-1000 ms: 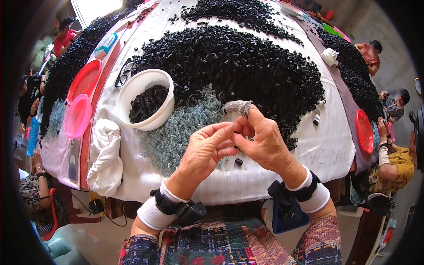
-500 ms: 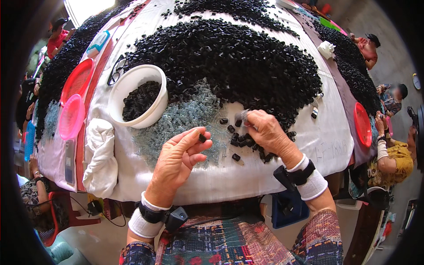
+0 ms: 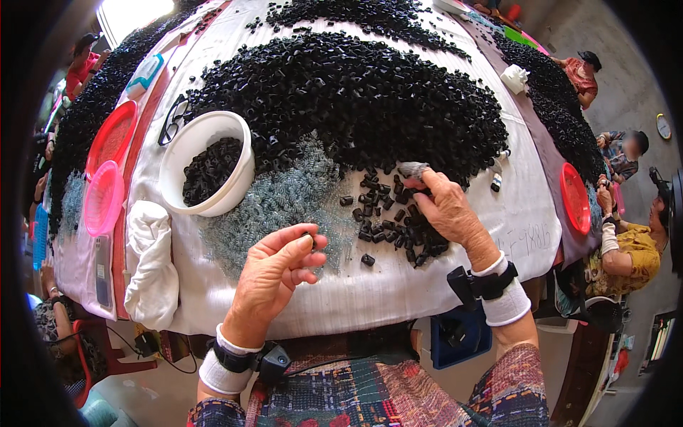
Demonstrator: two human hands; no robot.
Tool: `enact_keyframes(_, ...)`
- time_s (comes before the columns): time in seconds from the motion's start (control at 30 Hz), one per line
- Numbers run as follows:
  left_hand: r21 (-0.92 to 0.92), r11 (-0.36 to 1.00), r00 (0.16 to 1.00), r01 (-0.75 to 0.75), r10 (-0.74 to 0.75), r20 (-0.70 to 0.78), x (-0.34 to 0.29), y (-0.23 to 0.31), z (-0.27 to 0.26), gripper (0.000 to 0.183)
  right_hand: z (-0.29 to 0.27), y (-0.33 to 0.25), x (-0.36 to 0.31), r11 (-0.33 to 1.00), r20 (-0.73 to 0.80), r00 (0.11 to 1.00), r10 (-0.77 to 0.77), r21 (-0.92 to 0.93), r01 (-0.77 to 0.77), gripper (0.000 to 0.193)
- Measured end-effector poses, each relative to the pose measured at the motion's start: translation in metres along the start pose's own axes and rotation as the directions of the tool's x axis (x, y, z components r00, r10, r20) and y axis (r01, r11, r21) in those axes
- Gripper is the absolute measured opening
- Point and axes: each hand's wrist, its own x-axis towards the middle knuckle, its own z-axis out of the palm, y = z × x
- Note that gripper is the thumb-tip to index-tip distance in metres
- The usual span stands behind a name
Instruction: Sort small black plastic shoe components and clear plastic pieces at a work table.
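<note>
My left hand (image 3: 274, 274) is closed, pinching a small black plastic cylinder (image 3: 312, 240) between thumb and fingertips above the white cloth. My right hand (image 3: 449, 210) touches the near edge of a large pile of black plastic cylinders (image 3: 341, 92); its fingers are stretched out with nothing seen between them. A grey cover (image 3: 413, 169) sits on one of its fingertips. Beside and below that hand lie several loose black cylinders (image 3: 388, 228). A heap of small metal springs (image 3: 277, 203) spreads between my left hand and the pile.
Left of the springs stands a white bucket (image 3: 242, 167) partly filled with black pieces. Further left are a folded white cloth (image 3: 151, 263), a phone (image 3: 102, 270), a pink basket (image 3: 103, 199) and a red basket (image 3: 112, 139). Other people work along both sides, near another red basket (image 3: 575, 199).
My right hand has drawn more black cylinders from the pile's edge into a looser spread. My left hand still pinches its piece. The whole view has shifted slightly.
</note>
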Motion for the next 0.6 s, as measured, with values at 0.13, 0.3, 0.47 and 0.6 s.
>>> enact_keyframes(0.13, -0.026, 1.000, 0.999, 0.016, -0.015, 0.029, 0.000, -0.002, -0.002, 0.025, 0.002, 0.004, -0.004, 0.999, -0.075, 0.997, 0.015, -0.049, -0.018, 0.036)
enact_keyframes(0.3, 0.005, 0.999, 0.999, 0.036, -0.036, 0.015, 0.005, -0.005, -0.004, 0.022, 0.017, -0.013, 0.003, 0.988, 0.030, 0.988, -0.153, -0.016, 0.154, 0.041)
enact_keyframes(0.47, 0.040, 0.998, 0.998, 0.058, -0.058, -0.003, 0.002, -0.002, 0.000, 0.022, 0.027, -0.017, -0.012, 0.946, 0.128, 0.942, -0.311, -0.055, 0.319, 0.041)
enact_keyframes(0.6, 0.081, 0.995, 0.998, 0.064, -0.063, -0.016, 0.001, 0.000, -0.001, 0.022, 0.005, -0.017, -0.003, 0.984, -0.161, 0.971, -0.178, -0.048, 0.172, 0.026)
